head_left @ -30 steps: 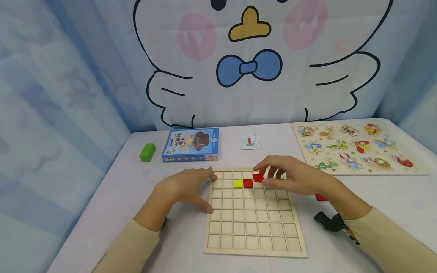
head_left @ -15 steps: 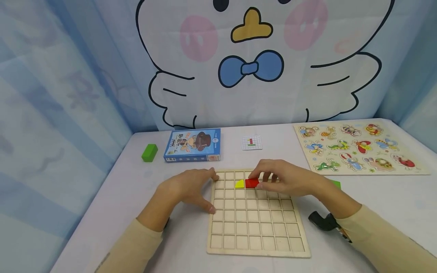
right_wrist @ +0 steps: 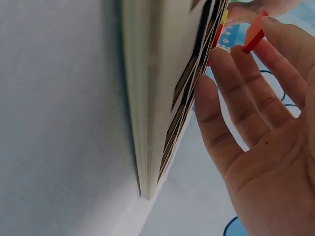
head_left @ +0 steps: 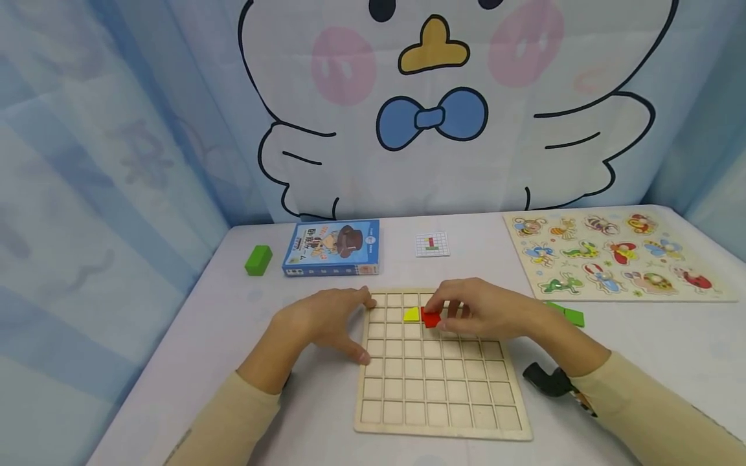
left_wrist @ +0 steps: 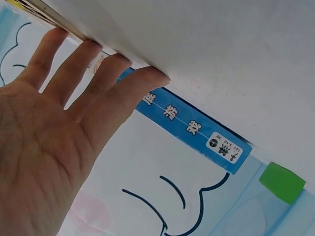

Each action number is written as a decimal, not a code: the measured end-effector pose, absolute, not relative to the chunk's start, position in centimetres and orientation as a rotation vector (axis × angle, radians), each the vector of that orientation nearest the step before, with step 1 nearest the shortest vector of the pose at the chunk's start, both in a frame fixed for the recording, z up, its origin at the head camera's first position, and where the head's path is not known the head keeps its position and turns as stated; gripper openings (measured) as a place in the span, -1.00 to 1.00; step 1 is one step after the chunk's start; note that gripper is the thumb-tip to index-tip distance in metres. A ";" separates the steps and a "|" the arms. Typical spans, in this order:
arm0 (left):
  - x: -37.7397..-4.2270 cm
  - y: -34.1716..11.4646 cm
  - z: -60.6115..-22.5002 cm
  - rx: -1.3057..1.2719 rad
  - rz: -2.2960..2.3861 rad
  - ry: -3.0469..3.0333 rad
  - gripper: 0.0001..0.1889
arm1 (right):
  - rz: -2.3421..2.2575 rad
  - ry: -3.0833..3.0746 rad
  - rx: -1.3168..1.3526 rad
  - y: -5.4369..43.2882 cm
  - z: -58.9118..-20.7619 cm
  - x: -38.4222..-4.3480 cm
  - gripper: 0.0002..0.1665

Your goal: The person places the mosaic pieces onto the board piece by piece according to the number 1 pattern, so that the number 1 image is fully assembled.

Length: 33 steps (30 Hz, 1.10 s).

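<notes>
My right hand (head_left: 486, 309) pinches a small red tile (head_left: 431, 320) between thumb and fingers, over the upper part of a wooden grid board (head_left: 440, 391). In the right wrist view that red tile (right_wrist: 255, 35) is tilted and clear of the board. Behind it, a second red tile lies in the grid, mostly covered in the head view. To the left sits a yellow tile (head_left: 411, 314) with a slanted corner. My left hand (head_left: 317, 320) is spread along the board's left edge, thumb and fingertips touching it; the left wrist view shows its fingers (left_wrist: 115, 91) extended.
Green tiles (head_left: 568, 314) lie right of the board, partly behind my right forearm. At the back are a green block (head_left: 258, 260), a blue game box (head_left: 331, 249), a pattern card (head_left: 432, 244) and an insect puzzle board (head_left: 618, 255). A black object (head_left: 548, 380) shows by my right sleeve.
My right hand has carried the pinched red tile leftward and slightly nearer, from right of the placed red tile to overlapping it in view. My left hand stays at the board's edge.
</notes>
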State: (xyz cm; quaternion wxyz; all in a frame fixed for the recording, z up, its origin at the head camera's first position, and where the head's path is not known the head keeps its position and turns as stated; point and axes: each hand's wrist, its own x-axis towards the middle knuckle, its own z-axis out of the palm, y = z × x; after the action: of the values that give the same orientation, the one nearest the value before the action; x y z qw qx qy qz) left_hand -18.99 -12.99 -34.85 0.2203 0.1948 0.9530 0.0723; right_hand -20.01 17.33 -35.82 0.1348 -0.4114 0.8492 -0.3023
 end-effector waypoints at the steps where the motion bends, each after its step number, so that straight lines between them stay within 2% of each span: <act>1: -19.0 -12.9 -34.9 0.539 0.203 2.634 0.02 | -0.868 2.462 -1.185 17.3 -35.9 -20.0 -0.73; 33: -18.9 -13.1 -34.9 0.531 0.208 2.644 0.02 | -0.707 2.468 -1.243 16.5 -35.5 -20.1 -0.70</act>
State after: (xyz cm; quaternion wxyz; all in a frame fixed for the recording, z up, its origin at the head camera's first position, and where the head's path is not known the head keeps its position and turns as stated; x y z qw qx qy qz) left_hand -18.91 -13.09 -34.85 0.2169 0.1919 0.9542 0.0749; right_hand -20.07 16.48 -35.50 0.1442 -0.4313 0.8562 -0.2452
